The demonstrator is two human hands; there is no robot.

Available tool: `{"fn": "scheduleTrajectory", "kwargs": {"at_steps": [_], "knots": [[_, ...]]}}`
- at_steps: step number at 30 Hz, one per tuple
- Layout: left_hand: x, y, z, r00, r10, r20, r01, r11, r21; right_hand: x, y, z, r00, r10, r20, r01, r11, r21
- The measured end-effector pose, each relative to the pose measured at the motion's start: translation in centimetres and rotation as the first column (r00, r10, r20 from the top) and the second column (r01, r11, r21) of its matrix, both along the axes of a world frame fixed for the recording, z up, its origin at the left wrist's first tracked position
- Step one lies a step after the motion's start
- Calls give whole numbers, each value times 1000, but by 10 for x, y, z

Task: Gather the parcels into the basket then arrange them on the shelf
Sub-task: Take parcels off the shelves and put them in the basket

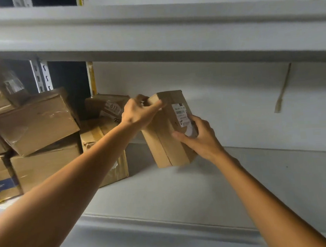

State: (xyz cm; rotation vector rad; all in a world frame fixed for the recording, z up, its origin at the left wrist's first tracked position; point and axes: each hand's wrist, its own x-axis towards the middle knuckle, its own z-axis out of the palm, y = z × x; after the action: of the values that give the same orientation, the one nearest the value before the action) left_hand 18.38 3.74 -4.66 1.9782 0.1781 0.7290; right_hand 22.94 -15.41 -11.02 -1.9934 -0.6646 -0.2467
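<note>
I see both hands on one parcel (166, 136), a brown cardboard box held in the open bay of the shelf (182, 189). My left hand (139, 114) grips its top left corner, with the fingers curled over the upper edge and one digit stretched along the front. My right hand (201, 139) holds the right side lower down. Its thumb is pressed flat on the front face, and its fingers are wrapped round the side, partly over a white label (180, 113).

The parcel is tilted, with its top leaning left and its lower corner down by the shelf board. I cannot tell whether that corner touches the board.

Just left of the parcel is a loose pile of boxes (36, 122), some lying askew on others. The nearest of them carries a printed label of its own. Behind the parcel is a pale back panel (234, 106), with a tape strip (283, 90) hanging on it to the right. A slotted post (43, 75) rises behind the pile, and the upper shelf (151, 29) runs across above everything.
</note>
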Motion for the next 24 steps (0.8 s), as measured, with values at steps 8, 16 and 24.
{"fn": "scheduleTrajectory", "kwargs": {"at_steps": [8,16,24], "knots": [[-27,-83,-4,991,-120,-67,103,973,-209,-54,-116,7,993,-43,-106,45,999,14],[-50,-197,-28,955,-268,-128,215,922,-323,-125,-212,-11,953,-284,-105,247,930,-272],[-81,-354,-50,822,-560,-104,519,812,-266,-217,-348,-28,796,-602,-67,579,789,-205]]}}
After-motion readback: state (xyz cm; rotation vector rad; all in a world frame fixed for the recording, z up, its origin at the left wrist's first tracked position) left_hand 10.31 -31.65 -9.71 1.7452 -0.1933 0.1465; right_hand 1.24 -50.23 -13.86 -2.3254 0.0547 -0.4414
